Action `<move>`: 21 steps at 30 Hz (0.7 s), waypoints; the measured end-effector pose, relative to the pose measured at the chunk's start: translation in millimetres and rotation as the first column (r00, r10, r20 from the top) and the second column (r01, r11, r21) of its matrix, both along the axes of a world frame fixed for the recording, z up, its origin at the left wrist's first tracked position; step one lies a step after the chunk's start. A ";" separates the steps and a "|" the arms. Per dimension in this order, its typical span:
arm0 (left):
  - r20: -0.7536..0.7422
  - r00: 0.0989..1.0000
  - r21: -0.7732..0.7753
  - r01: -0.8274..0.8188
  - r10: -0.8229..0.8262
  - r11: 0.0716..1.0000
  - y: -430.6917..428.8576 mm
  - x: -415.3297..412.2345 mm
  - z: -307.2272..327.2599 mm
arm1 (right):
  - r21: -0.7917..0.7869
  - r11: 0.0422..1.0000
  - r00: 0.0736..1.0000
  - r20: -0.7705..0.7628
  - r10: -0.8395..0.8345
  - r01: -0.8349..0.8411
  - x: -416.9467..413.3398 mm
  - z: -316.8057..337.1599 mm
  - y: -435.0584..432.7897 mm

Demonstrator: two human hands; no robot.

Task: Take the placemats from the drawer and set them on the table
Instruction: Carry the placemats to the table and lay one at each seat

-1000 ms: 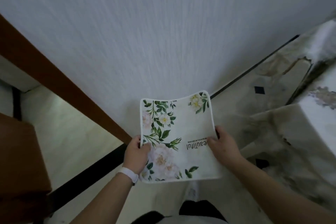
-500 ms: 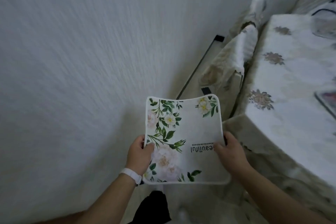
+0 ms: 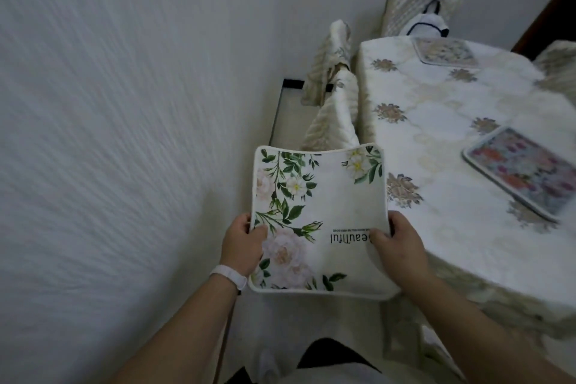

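A white placemat (image 3: 330, 206) printed with green leaves, pale roses and upside-down lettering hangs in the air in front of me, sagging in the middle. My left hand (image 3: 241, 245) grips its left edge and my right hand (image 3: 399, 246) grips its right edge. The table (image 3: 442, 146) under a cream flowered cloth stands to the right, and the mat's right corner reaches over its near left edge. Two placemats lie on the cloth: a colourful flowered one (image 3: 523, 170) at the right and a pale one (image 3: 445, 51) at the far end.
A white wall (image 3: 124, 103) fills the left half. Cream-covered chairs (image 3: 332, 81) stand against the table's left side, another (image 3: 417, 6) at the far end with a black-and-white bag. My legs and the pale floor (image 3: 268, 315) show below the mat.
The view has swung right, bringing the whole table and its two mats into sight. Both hands keep the same hold, and the mat now sits beside the table's edge.
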State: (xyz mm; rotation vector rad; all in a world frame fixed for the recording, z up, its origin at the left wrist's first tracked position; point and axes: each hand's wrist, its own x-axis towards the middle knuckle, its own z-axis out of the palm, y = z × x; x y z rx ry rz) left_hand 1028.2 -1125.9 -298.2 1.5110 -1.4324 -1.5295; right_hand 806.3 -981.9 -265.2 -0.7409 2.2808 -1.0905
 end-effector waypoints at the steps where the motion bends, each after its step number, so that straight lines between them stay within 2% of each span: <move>1: -0.003 1.000 0.006 0.018 -0.017 1.000 -7.5 -7.7 0.2 | -0.008 1.000 1.000 0.011 -0.029 0.029 -5.6 0.2 -1.3; 7: -0.060 0.987 0.057 0.156 -0.152 0.986 -55.7 -77.9 8.1 | -0.028 0.982 0.980 0.079 -0.184 0.187 -59.3 -5.9 -18.9; 13: -0.142 0.981 0.119 0.152 -0.135 0.981 -119.9 -150.9 37.3 | -0.105 0.950 0.945 0.184 -0.271 0.293 -135.2 -12.3 -77.1; 18: -0.113 0.982 0.104 0.161 -0.149 0.982 -189.9 -225.9 66.2 | -0.132 0.939 0.921 0.276 -0.273 0.318 -210.5 -8.5 -141.5; 21: -0.083 0.977 0.096 0.204 -0.196 0.974 -207.2 -263.5 71.1 | -0.140 0.922 0.899 0.314 -0.304 0.360 -237.5 -8.8 -151.0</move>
